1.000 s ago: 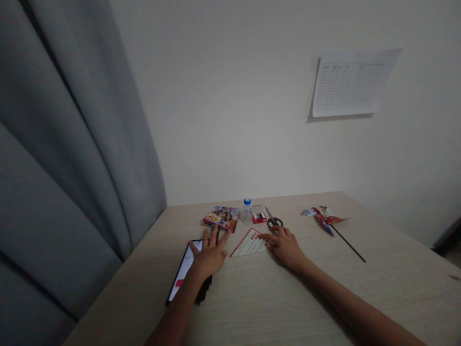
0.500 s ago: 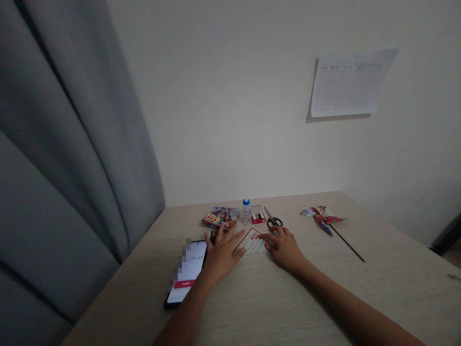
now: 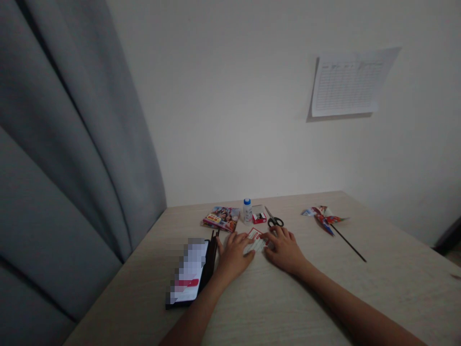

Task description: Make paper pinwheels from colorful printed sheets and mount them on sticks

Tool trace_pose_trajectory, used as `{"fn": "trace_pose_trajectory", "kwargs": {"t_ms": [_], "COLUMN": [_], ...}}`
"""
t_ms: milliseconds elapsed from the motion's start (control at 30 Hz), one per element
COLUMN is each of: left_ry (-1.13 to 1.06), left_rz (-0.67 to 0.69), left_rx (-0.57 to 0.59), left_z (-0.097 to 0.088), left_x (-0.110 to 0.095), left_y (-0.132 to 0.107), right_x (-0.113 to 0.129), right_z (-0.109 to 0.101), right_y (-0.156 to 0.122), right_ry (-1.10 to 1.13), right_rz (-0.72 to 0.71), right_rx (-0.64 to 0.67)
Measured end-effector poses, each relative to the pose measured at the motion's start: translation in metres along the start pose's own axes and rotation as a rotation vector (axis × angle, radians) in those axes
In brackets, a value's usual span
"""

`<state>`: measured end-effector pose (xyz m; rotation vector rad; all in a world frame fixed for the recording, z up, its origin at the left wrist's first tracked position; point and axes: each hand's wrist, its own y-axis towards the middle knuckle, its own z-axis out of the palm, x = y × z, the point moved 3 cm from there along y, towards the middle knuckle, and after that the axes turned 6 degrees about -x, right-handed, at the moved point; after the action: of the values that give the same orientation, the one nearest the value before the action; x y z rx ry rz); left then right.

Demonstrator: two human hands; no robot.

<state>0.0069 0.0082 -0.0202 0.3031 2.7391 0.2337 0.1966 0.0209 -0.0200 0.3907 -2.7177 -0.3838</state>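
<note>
Your left hand point(image 3: 233, 254) and your right hand point(image 3: 284, 248) are both open, palms down on the worktop point(image 3: 129, 307), neither closed around anything. Their fingertips come in from either side onto a red-bordered white card point(image 3: 257, 241), which lies between them at lower centre, mostly hidden by your fingers. Your hands sit close together, with little room between them.

Just left of your left hand is a slim dark object point(image 3: 212, 254), too dark to identify. It lies against a smartphone point(image 3: 188, 271) with a pixelated screen, which sits near the worktop's left edge, below a grey curtain point(image 3: 72, 144).

Above your hands, towards the far edge, are a picture booklet point(image 3: 221, 219), a blue-capped bottle point(image 3: 247, 210), a small red box point(image 3: 259, 218) and black-handled scissors point(image 3: 274, 220). The scissors are just above your right fingers.

Further right lies a paper pinwheel point(image 3: 322, 217) on a dark stick point(image 3: 348, 245). Open worktop stretches between the scissors and pinwheel, and across the lower right.
</note>
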Motion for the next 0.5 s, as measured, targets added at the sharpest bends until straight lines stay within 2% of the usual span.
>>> {"fn": "trace_pose_trajectory", "kwargs": {"t_ms": [267,500], "left_ry": [0.007,0.018], "left_rz": [-0.001,-0.013], "left_rx": [-0.001,0.014], "left_z": [0.0014,0.001], "left_x": [-0.002,-0.0024], "left_y": [0.0013,0.002], "right_x": [0.0089,0.0077], "right_z": [0.0041,0.003], "right_y": [-0.0028,-0.0016], "right_ry": [-0.029,0.002], "right_rz": [0.033,0.095], "right_rx": [-0.041,0.012]}}
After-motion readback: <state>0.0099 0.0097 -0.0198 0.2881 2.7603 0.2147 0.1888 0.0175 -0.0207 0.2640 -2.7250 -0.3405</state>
